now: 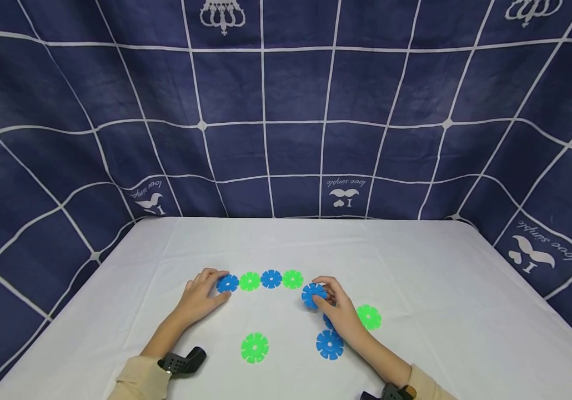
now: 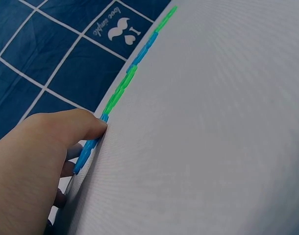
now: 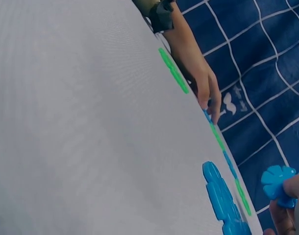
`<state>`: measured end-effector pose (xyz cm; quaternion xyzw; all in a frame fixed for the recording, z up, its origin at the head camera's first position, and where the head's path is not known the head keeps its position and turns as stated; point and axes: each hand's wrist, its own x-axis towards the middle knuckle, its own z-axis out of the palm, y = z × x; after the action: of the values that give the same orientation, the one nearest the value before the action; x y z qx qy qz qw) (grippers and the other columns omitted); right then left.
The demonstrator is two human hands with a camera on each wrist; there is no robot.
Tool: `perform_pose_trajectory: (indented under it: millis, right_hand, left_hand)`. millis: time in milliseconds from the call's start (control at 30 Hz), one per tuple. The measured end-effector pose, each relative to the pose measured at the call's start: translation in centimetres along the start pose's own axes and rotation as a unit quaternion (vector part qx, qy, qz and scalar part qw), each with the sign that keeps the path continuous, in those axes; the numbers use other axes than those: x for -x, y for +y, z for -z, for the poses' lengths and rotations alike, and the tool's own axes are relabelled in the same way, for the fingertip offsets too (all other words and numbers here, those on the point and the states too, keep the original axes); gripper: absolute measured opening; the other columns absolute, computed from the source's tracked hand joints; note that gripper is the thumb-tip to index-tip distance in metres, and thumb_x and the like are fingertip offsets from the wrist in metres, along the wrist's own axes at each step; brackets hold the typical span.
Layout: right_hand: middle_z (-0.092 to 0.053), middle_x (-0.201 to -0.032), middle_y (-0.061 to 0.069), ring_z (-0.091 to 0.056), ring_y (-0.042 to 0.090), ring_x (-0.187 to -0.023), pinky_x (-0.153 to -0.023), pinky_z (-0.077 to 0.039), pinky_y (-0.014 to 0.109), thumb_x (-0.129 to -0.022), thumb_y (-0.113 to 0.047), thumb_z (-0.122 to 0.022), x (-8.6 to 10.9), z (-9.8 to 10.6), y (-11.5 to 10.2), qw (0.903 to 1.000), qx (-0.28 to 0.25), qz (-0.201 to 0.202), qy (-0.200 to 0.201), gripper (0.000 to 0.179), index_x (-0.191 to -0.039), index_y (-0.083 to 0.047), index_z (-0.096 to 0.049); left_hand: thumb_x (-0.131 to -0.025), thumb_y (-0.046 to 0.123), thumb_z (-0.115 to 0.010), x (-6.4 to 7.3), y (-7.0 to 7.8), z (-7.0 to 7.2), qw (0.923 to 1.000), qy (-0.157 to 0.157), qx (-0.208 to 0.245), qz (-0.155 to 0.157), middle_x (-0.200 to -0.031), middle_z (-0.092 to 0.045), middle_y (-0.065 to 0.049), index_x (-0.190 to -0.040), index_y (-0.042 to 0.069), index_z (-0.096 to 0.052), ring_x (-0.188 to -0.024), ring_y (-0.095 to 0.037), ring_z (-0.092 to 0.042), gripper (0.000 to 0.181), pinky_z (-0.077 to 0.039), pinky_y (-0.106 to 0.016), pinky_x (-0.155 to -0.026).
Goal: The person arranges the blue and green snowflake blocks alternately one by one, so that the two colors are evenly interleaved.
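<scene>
A row of plastic notched discs lies across the middle of the table, edge to edge: blue, green point(image 1: 250, 281), blue point(image 1: 271, 279), green point(image 1: 292, 279). My left hand point(image 1: 198, 297) is at the row's left end, thumb and index finger at opposite edges of the end blue notched disc point(image 1: 227, 284). Between the thumb and fingers of my right hand point(image 1: 342, 314) is another blue notched disc point(image 1: 313, 295), held tilted above the table just right of the row. The right wrist view also shows this held disc point(image 3: 277, 182), raised off the cloth.
Close to the right forearm lie a blue disc point(image 1: 330, 345), a second blue one point(image 1: 328, 321) partly hidden by the hand, and a green disc point(image 1: 369, 317). Another green disc point(image 1: 254, 348) lies nearer the front. A dark blue checked curtain point(image 1: 296, 150) surrounds the white table point(image 1: 416, 266).
</scene>
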<state>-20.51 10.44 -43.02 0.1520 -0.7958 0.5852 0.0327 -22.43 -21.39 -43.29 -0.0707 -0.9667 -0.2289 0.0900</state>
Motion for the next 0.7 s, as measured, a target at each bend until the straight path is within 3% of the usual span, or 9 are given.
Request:
perform_pose_trajectory:
  millis: [200, 567, 700]
  right_hand:
    - [-0.053, -0.095, 0.004, -0.045, 0.007, -0.070, -0.067, -0.038, 0.019, -0.086, -0.011, -0.060, -0.3, 0.0, -0.4, 0.9993, -0.019, -0.028, 0.015, 0.032, -0.117, -0.013, -0.053]
    - [-0.052, -0.075, 0.002, -0.039, 0.006, -0.061, -0.057, -0.034, 0.018, -0.086, -0.011, -0.059, -1.3, 0.8, -1.7, 0.9985, -0.012, -0.031, -0.043, 0.030, -0.116, -0.008, -0.055]
    - [-0.048, -0.072, 0.001, -0.036, 0.008, -0.058, -0.054, -0.032, 0.018, -0.086, -0.008, -0.058, -2.2, 1.4, -3.2, 0.9968, 0.003, -0.062, -0.052, 0.031, -0.117, -0.007, -0.054]
  left_hand:
    - [-0.079, 0.034, -0.062, 0.0, -0.2, 0.0, 1.0000, 0.007, -0.004, -0.003, -0.121, -0.049, -0.011, -0.125, 0.012, -0.052, -0.113, -0.028, -0.046, 0.052, -0.029, -0.035, -0.077]
    - [-0.080, 0.034, -0.062, 0.0, -0.3, -0.3, 1.0000, 0.004, -0.001, -0.002, -0.122, -0.048, -0.011, -0.126, 0.013, -0.052, -0.114, -0.029, -0.045, 0.052, -0.029, -0.037, -0.079]
    - [-0.080, 0.034, -0.062, 0.1, -0.1, -0.1, 1.0000, 0.002, 0.003, -0.002, -0.122, -0.048, -0.012, -0.126, 0.012, -0.052, -0.114, -0.029, -0.045, 0.052, -0.029, -0.036, -0.078]
